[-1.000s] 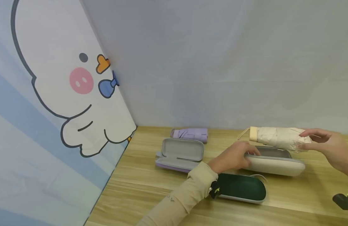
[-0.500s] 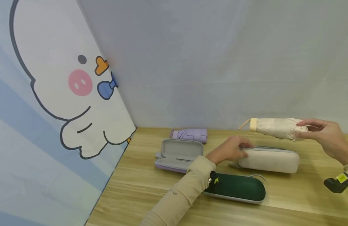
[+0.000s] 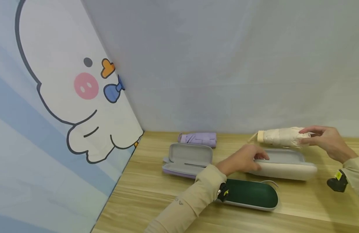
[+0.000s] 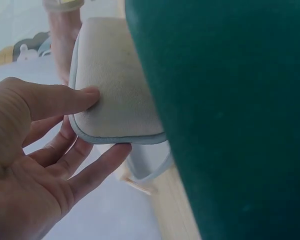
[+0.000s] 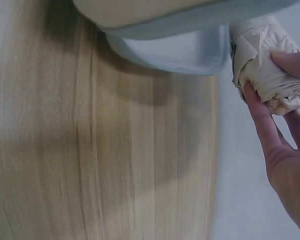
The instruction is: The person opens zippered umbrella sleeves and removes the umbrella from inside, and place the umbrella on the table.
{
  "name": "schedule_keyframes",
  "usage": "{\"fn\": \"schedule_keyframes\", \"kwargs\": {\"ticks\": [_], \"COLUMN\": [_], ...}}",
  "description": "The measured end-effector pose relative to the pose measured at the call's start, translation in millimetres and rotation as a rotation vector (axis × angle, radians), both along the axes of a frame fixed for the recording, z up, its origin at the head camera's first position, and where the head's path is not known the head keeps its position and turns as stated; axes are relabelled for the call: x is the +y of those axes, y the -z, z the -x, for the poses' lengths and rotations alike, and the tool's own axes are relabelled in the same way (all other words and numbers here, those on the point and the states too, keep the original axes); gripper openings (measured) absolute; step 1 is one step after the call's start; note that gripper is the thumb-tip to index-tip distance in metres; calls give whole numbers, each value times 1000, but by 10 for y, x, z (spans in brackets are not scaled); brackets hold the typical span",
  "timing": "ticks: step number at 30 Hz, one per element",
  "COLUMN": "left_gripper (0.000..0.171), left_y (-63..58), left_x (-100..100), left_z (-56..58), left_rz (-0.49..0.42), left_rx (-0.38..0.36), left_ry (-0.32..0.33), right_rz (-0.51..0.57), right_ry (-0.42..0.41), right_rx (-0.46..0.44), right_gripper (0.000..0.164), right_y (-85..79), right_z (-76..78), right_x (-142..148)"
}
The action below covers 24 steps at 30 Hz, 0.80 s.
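My right hand point(image 3: 328, 140) holds a cream folded umbrella point(image 3: 281, 136) by its crinkled right end, thumb and fingers on opposite sides. The umbrella's pale yellow handle and strap point left. It hangs above and behind an off-white zip case point(image 3: 287, 171), whose grey interior shows. At the left end of this case, my left hand point(image 3: 243, 158) grips the edge. In the left wrist view the thumb lies on the case's fabric point(image 4: 117, 85) and the fingers are at its grey rim. The right wrist view shows the right fingers round the crumpled umbrella end point(image 5: 265, 75).
In front, under my left wrist, lies a green-lined case point(image 3: 252, 195). Left of it sits an open purple case point(image 3: 191, 153) with grey lining. A purple folded umbrella point(image 3: 201, 139) lies behind that one, near the wall point(image 3: 196, 97). All rest on the wooden table point(image 3: 144, 200).
The off-white case, seen with its opening mostly hidden half a second ago, now shows its interior again. The cream umbrella rose, then came down close behind it, still in my right hand.
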<state>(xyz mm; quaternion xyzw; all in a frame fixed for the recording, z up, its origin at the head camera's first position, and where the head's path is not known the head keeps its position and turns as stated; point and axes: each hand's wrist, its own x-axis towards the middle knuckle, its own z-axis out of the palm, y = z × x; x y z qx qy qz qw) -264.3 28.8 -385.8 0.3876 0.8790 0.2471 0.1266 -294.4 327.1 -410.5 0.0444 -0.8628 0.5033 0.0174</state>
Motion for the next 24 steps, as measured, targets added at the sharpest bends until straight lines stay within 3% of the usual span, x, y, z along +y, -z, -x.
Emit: {"fn": "schedule_keyframes", "kwargs": {"ticks": [4,10,18,24], "left_gripper": [29,27,23,24], "left_y": [35,104,173,210], "left_x": [15,52,91,74], "left_z": [-31,-69,-106,-94], "left_rz": [30,76,153,170], "left_rx": [42,89,143,158], "left_ry": [22,42,57,74], "right_rz": [-43,-4,-117,-148], "right_ry": [-28,-62,-132,-183], "right_rx": [0,-22,-101,-102], "right_gripper": [33,30,49,50], "right_y": [48,112,207,258], "right_z": [45,88,137,177], "right_x": [15,31,63,81]}}
